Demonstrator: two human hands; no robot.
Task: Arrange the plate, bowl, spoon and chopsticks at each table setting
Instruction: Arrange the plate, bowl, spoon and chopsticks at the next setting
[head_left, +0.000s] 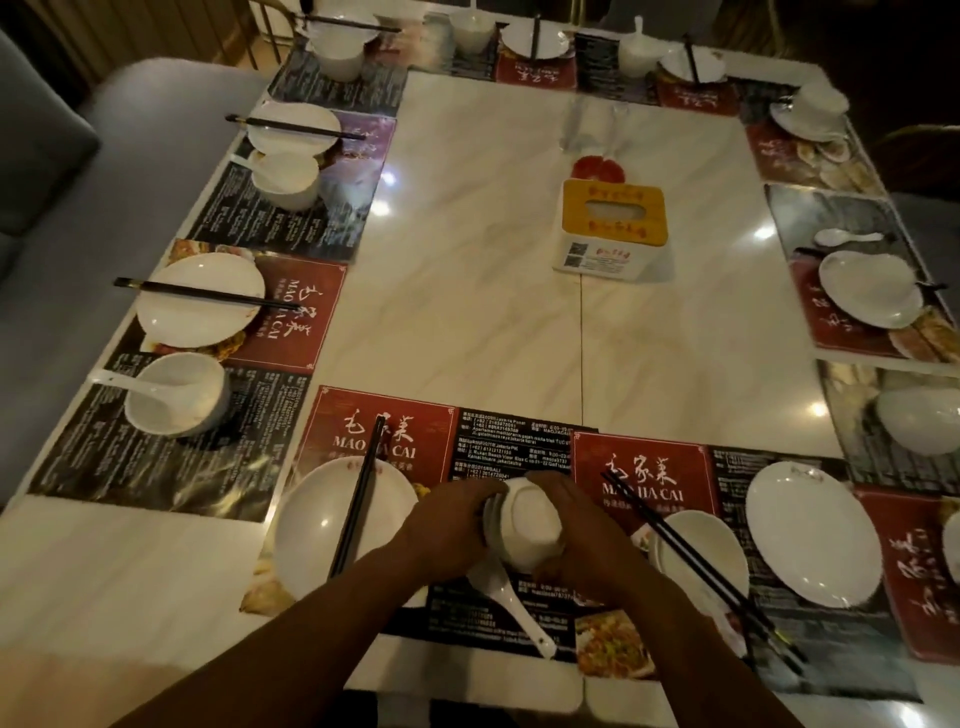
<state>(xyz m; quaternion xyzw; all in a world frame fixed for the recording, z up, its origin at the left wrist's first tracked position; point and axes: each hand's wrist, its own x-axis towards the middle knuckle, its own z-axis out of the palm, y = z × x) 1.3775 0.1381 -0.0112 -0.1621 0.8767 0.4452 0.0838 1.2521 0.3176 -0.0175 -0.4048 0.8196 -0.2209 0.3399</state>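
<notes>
Evidently the bowl (522, 525) step is in hand: left hand (447, 527) and right hand (579, 535) each have a curled grip on it, tilted over the spoon (514, 608), right of the plate (311, 530) bearing chopsticks (358, 514); next, I judge, setting it down upright.

Red placemat (332, 431) reads "MAO JIA CAI".

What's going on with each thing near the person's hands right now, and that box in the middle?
bowl: gripped from both sides, tipped, above the spoon
left hand: curled round the bowl
right hand: curled round the bowl
spoon: lying flat, handle toward the person
left plate: flat, chopsticks resting across it
tissue box: upright, mid-table
</notes>
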